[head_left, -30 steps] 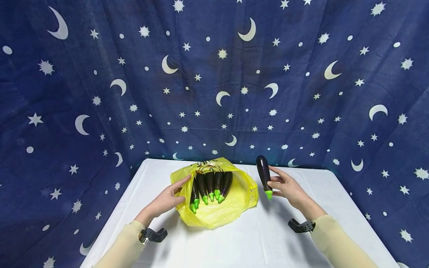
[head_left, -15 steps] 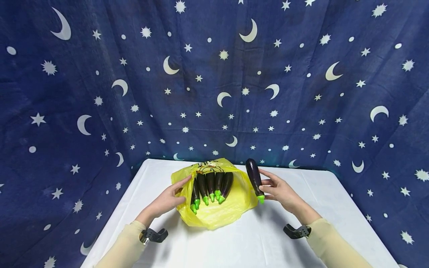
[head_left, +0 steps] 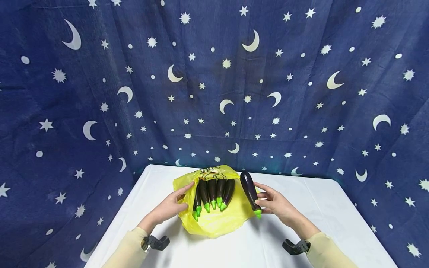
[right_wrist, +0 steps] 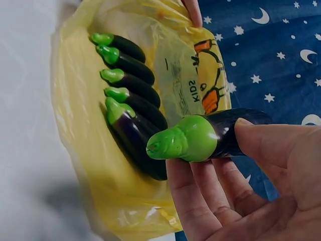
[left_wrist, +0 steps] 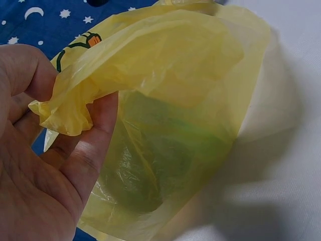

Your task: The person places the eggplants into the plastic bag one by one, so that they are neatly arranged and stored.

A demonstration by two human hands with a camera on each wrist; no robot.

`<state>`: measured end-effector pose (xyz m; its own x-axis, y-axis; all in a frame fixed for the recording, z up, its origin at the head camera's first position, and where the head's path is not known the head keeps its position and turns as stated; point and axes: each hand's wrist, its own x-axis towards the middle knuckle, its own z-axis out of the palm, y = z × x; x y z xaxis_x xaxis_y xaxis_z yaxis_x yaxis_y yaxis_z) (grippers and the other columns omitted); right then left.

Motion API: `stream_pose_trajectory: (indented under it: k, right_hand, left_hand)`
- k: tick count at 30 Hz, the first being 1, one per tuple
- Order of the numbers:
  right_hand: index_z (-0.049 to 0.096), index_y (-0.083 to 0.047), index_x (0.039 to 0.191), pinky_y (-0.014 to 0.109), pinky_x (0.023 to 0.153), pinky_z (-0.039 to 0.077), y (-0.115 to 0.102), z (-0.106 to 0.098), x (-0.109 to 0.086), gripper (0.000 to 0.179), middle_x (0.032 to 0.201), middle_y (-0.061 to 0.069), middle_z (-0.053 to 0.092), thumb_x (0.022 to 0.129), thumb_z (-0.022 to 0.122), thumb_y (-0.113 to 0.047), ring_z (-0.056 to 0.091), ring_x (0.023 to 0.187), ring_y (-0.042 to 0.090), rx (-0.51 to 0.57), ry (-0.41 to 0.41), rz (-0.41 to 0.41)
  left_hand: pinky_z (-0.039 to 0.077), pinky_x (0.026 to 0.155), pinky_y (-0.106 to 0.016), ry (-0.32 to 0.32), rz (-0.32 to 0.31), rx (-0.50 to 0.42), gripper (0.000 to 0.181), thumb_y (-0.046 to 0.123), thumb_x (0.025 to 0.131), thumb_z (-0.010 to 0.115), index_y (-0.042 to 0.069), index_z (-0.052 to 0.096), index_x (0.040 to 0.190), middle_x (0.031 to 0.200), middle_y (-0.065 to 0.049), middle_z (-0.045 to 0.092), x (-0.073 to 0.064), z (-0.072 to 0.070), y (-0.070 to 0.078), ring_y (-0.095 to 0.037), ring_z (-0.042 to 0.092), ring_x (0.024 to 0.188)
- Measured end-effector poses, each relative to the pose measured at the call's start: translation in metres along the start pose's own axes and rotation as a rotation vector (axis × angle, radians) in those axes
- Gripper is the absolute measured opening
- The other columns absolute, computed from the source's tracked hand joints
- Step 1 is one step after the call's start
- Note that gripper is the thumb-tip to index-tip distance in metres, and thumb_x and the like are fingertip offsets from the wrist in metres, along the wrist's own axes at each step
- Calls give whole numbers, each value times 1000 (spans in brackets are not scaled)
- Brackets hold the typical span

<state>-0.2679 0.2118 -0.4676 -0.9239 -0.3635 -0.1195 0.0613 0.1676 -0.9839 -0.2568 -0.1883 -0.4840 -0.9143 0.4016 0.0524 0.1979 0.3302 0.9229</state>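
A yellow plastic bag (head_left: 228,223) lies on its side, its mouth facing me. Inside, several dark purple eggplants (head_left: 212,191) with bright green stems lie in a row on its left side. My left hand (head_left: 169,206) holds the left edge of the bag's mouth; in the left wrist view the film bunches between thumb and fingers. In my right hand (head_left: 278,204) is another eggplant (head_left: 248,190), pinched between thumb and fingers at the right edge of the mouth, its green stem pointing toward me. The right wrist view shows its green cap (right_wrist: 198,138) overlapping the bag.
A white-covered table (head_left: 298,190) carries the bag. Behind it hangs a dark blue curtain (head_left: 201,111) with moons and stars. Each wrist wears a black strap-mounted device, the right one (head_left: 295,246) close over the table.
My right hand has carried the eggplant leftward to the bag's right edge. The left hand keeps its place on the bag. The head view has tilted slightly up.
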Motion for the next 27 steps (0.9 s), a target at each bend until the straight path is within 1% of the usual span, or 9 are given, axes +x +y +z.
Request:
stream_pose_trajectory:
  k: [5,9,13,16,17,20,24,27]
  right_hand:
    - [36,-23,143,44,76,51,4,5,1,65,120,19,52,85,66,-16,60,98,30,2,-31,-5]
    - [36,-19,143,44,76,51,9,10,2,66,121,20,52,85,66,-15,60,98,30,7,-54,-2]
    - [35,-18,143,43,75,51,15,16,5,66,120,19,53,85,66,-15,60,97,29,15,-75,7]
    - [36,-20,143,43,74,51,19,21,8,66,118,18,54,84,67,-17,62,94,30,20,-80,17]
    - [36,-20,143,44,74,50,20,23,8,66,118,18,54,85,67,-16,63,93,30,22,-83,18]
    - [36,-21,143,46,75,49,24,28,12,66,118,17,55,85,66,-16,64,91,31,31,-92,26]
    - [34,-20,144,46,74,49,27,34,15,67,116,16,57,85,66,-16,64,90,30,42,-88,39]
    - [34,-20,144,50,74,49,31,39,18,67,114,16,57,85,66,-16,64,89,29,64,-70,55]
  left_hand:
    - [26,103,-39,3,4,8,77,3,80,60,34,31,144,147,17,27,0,0,2,-12,26,133]
    - [26,103,-39,1,0,1,77,3,80,61,35,32,144,146,17,27,1,-1,0,-11,25,133]
    - [25,104,-40,6,5,0,77,-1,81,59,30,30,145,147,15,26,1,0,-2,-12,24,133]
    - [24,104,-41,0,7,-4,76,-3,81,58,22,29,146,149,10,25,-4,0,11,-14,23,134]
    - [24,104,-42,-1,7,-3,75,-4,81,57,21,29,147,150,9,25,-6,1,16,-14,23,134]
    - [24,104,-42,-4,8,4,75,-3,82,57,19,28,147,150,7,25,-10,0,27,-15,23,134]
    - [25,104,-42,-3,10,9,75,-3,82,57,20,28,147,150,8,25,-10,0,26,-15,25,133]
    - [25,104,-42,-10,11,-1,75,-4,81,57,20,28,147,150,8,25,-10,0,26,-15,25,133]
